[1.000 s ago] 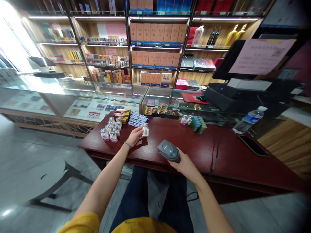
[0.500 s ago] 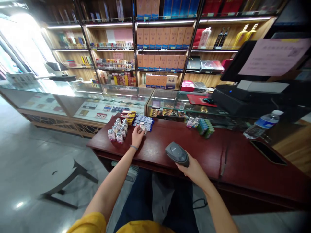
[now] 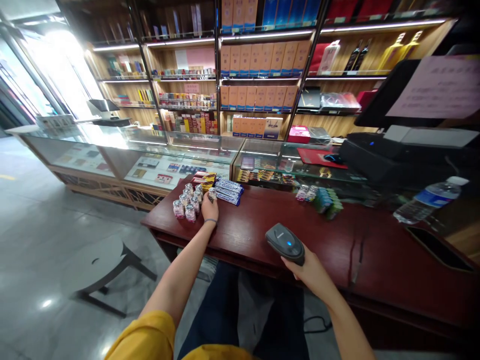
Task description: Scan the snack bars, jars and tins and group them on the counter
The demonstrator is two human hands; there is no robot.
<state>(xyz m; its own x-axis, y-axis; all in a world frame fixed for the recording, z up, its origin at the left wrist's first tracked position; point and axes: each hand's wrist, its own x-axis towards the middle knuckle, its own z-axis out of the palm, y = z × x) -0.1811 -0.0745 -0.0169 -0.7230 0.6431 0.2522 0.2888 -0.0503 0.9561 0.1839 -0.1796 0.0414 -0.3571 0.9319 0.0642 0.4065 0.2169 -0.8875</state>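
Left hand [image 3: 209, 212]: arm reaches straight out across the near edge of the tabletop [image 3: 258, 220], wrist low and almost resting on the wood, a thin band round it. The fingers curl up around a jar [image 3: 212, 194], a small clear one with a pale cap. Grip closed on the jar from its near side, keeping it upright. The jar sits at the right edge of a cluster of jars [image 3: 185, 202] of the same kind, touching or just beside them; whether its base is down on the wood cannot be told. Like goods lie together here: blue packs [image 3: 228, 191] just behind the jar, yellow packs [image 3: 204, 178] behind the cluster.

Right hand [image 3: 311, 270]: forearm comes in from lower right, wrist bent slightly back. Grip clenched round the handle of a scanner [image 3: 285, 242], a dark handheld one. Its head points forward and left, above the near edge of the tabletop, blue light lit on top. It is well apart from the jar, so it reads nothing in this pose.

Farther right: green packs [image 3: 327, 201] with two more small jars beside them, a water bottle [image 3: 431, 202] on its side, and a phone [image 3: 438, 248] lying flat.
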